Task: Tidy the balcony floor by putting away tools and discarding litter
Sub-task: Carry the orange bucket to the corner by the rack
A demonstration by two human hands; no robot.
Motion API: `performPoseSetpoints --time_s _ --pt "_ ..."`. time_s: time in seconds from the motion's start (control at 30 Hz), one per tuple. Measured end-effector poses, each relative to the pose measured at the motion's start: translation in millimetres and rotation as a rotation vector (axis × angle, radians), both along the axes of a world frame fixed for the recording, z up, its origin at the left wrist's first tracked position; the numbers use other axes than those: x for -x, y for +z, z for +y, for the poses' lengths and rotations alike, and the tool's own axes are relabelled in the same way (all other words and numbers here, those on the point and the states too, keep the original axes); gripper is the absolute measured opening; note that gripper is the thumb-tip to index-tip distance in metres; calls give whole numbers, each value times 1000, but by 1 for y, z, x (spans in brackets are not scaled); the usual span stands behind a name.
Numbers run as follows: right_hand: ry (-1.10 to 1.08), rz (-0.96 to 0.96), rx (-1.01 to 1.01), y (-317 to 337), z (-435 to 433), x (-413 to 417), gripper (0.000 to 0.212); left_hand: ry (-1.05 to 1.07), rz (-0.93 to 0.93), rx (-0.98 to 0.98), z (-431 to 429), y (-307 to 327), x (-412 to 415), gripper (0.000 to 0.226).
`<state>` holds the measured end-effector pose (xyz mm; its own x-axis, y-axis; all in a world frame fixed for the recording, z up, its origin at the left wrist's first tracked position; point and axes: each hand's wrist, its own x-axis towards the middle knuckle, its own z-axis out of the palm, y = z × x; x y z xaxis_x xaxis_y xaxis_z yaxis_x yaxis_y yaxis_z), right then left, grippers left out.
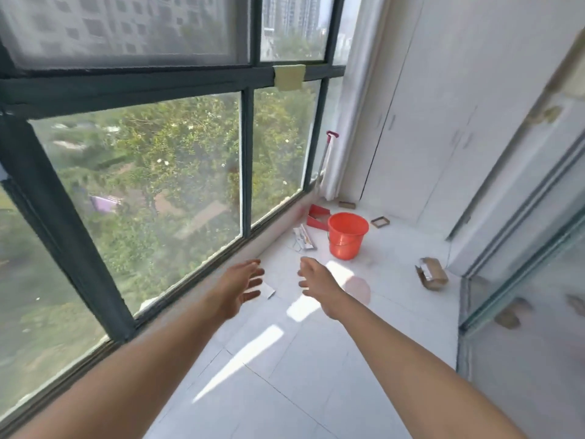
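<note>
A big window [142,172] with a dark frame fills the left side. One yellow-green cloth [288,77] hangs on its frame, higher up.

Two bare arms reach out over the white floor [285,375]. The left hand [243,288] has its fingers spread wide and holds nothing. One small white paper scrap [269,291] lies on the floor just past its fingertips. The right hand [316,280] is near the left one, its fingers also spread, and it holds nothing too.

Farther away, by the wall under the window, lies one flat white packet [304,237]. Behind it sits one red dustpan [318,217]. One pole [326,160] with a red top leans in the corner above the dustpan. One orange bucket [346,236] stands upright, just beside the dustpan and the packet.

Two small brown pieces lie on the floor behind the bucket. One [346,204] is near the corner and the other [380,222] is to the right of the bucket. They are too small to tell what they are.

One open cardboard box [432,274] lies on its side, farther right and apart from the bucket. A tall white cupboard [443,122] stands at the far end. A glass door [522,248] runs along the right side.
</note>
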<state>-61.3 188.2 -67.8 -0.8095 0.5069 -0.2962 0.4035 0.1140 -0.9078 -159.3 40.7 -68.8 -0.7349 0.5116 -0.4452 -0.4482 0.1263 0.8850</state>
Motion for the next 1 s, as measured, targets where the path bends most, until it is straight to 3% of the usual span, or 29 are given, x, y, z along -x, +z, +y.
performPoseSetpoints --time_s 0.2,0.43,0.57,1.0 --pt "-243 18 65 -5 85 -58 30 -185 -23 1 95 -9 -31 33" --pt "-397 -23 136 -34 146 -69 26 -309 -61 45 172 -30 -24 30" --pt "-423 -37 133 -43 179 -47 15 -320 -92 49 214 -42 5 29" --pt "-484 -64 154 -44 318 96 23 -314 -143 56 360 -51 171 26"
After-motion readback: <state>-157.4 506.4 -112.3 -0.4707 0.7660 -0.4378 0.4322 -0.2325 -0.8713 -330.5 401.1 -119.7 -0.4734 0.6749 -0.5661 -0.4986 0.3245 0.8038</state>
